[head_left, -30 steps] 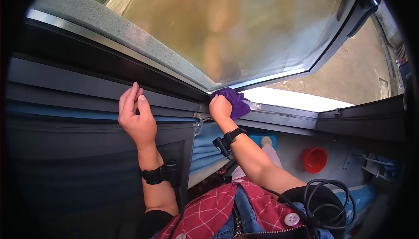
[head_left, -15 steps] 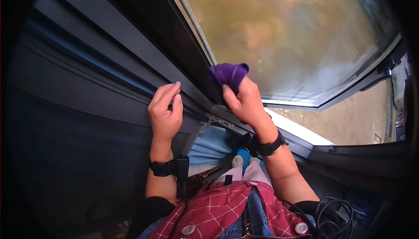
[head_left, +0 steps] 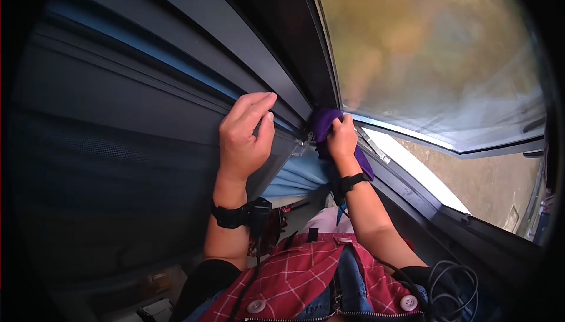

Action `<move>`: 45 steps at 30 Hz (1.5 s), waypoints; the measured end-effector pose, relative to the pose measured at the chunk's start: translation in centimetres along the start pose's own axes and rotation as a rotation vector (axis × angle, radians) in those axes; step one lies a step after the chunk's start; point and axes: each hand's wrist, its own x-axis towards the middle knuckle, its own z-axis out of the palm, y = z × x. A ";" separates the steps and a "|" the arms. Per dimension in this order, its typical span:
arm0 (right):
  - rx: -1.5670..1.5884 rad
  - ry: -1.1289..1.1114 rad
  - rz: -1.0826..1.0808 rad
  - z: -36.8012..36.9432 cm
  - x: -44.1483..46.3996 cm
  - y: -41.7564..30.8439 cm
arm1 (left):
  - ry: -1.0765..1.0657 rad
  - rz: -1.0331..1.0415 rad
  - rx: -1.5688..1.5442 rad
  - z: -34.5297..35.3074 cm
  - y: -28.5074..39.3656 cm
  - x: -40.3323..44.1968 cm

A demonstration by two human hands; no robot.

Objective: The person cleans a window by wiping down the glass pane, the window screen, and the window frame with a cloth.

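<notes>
In the head view, my right hand (head_left: pixel 342 139) is closed round a bunched purple cloth (head_left: pixel 327 123). The cloth meets the dark window frame (head_left: pixel 309 57) near its lower corner, and a loose end hangs beside my wrist. My left hand (head_left: pixel 246 132) holds nothing; its fingers are slightly bent, with the thumb apart from them. It hovers in front of the dark sliding screen panel (head_left: pixel 135 116), and I cannot tell whether the fingertips touch the panel's edge.
An open glass window sash (head_left: pixel 435 57) swings outward on the right, above a bare ground surface outside. Light blue fabric (head_left: pixel 297 175) hangs below the corner. A coiled black cable (head_left: pixel 453 287) lies by my right arm.
My right hand has moved down and inward with the purple cloth, from higher on the frame to its lower corner. My left hand appears a little farther right and higher; the view has shifted.
</notes>
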 end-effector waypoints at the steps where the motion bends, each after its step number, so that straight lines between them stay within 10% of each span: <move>1: -0.037 -0.133 0.249 1.7 -1.4 1.9 | -0.020 0.020 0.022 0.1 -0.2 -0.3; 9: 0.479 -0.480 -0.014 -10.1 3.0 -2.2 | -0.523 -0.342 -0.100 -0.3 -1.9 -4.6; 16: 1.004 0.484 -0.713 -20.9 10.5 -23.3 | -0.327 -0.361 -0.340 -4.4 1.1 -1.8; 20: 0.591 0.911 -1.163 -28.1 17.0 -33.9 | -0.263 -0.212 -0.187 -7.5 0.8 -2.6; 22: 0.933 0.507 -0.989 -29.3 18.9 -39.0 | -0.373 -0.225 -0.107 -10.0 1.7 -2.7; 23: 0.730 0.696 -0.967 -30.5 19.0 -39.9 | -0.346 -0.322 -0.306 -10.7 2.3 -3.2; 31: 0.273 0.470 -0.918 -18.7 13.1 -28.1 | -0.429 -0.362 -0.352 -12.6 2.8 -3.1; 37: 0.894 -0.003 -0.115 -4.0 3.2 -12.0 | -0.444 -0.347 -0.207 -11.4 2.7 -2.7; 38: 0.631 0.320 -0.200 -2.8 1.9 -11.7 | -0.422 -0.349 -0.190 -11.6 2.9 -2.9; 45: 0.800 0.331 -0.998 -14.7 12.2 -21.5 | -0.287 -0.182 -0.071 -13.8 4.2 -3.2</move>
